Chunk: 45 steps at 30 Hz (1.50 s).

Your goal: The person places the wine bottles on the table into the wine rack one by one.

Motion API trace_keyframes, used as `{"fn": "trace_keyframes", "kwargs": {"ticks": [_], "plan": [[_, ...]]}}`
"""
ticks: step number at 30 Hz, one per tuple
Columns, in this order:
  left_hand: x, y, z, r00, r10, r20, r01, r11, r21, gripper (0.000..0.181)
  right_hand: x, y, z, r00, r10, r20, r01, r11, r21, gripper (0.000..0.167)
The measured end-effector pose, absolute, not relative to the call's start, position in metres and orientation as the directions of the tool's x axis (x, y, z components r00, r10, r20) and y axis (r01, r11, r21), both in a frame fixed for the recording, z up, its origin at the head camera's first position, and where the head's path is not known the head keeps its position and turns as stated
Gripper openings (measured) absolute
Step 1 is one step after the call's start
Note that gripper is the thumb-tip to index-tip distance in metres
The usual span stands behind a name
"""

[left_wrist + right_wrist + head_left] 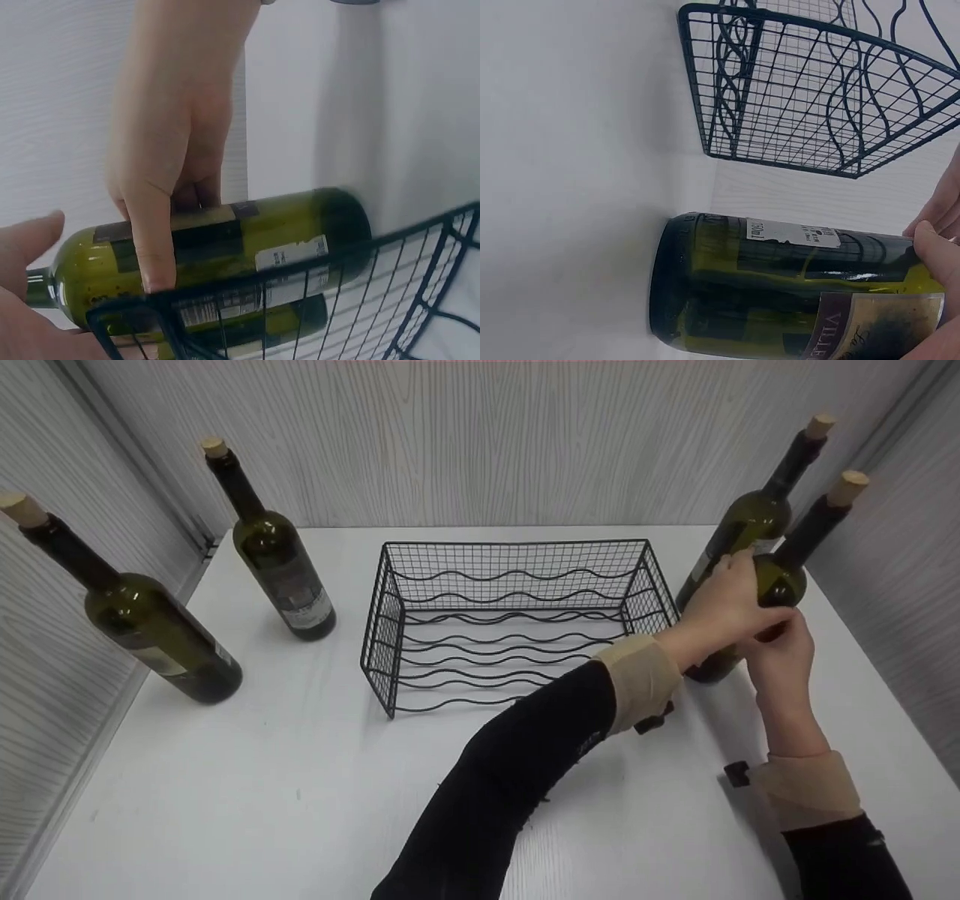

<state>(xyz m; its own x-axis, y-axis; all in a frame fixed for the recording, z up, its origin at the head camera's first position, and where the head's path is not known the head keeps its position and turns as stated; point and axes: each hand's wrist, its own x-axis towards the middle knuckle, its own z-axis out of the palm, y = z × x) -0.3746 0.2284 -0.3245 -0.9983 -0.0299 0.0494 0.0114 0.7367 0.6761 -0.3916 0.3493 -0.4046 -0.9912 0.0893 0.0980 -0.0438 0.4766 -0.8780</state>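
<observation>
A dark green wine bottle [780, 579] with a cork stands at the right, its base at the tabletop. My left hand [716, 604] holds it round the shoulder, the arm reaching across from the left. Lower on the body, my right hand [784, 667] grips the same bottle. The left wrist view shows the right hand [176, 142] coming down over the bottle [292, 217] and part of the left hand [30, 307] near its neck. In the right wrist view the bottle's labels [791, 232] show, with fingers at the right edge. Each hand's hidden fingers cannot be seen.
A black wire wine rack [517, 544] with wavy bars stands left of the hands. Another corked bottle [750, 514] stands behind the held one. Two more bottles, one nearer [161, 634] and one farther [281, 574], stand at the left. Pale walls [495, 442] border the white table [225, 780].
</observation>
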Motion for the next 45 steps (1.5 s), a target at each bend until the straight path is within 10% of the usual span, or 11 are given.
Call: {"fn": "trace_keyframes", "kwargs": {"ticks": [33,45], "plan": [[-0.363,0.193,-0.321,-0.987,0.109,0.118,0.160,0.606,0.779,0.068,-0.379,0.341,-0.400,-0.947,0.086,0.308,-0.243,0.434,-0.867,0.056],[-0.351,0.187,-0.306,-0.977,0.124,0.171,0.211,0.562,0.799,0.073,-0.371,0.340,-0.385,-0.843,0.085,0.532,-0.456,0.411,-0.789,0.056]]}}
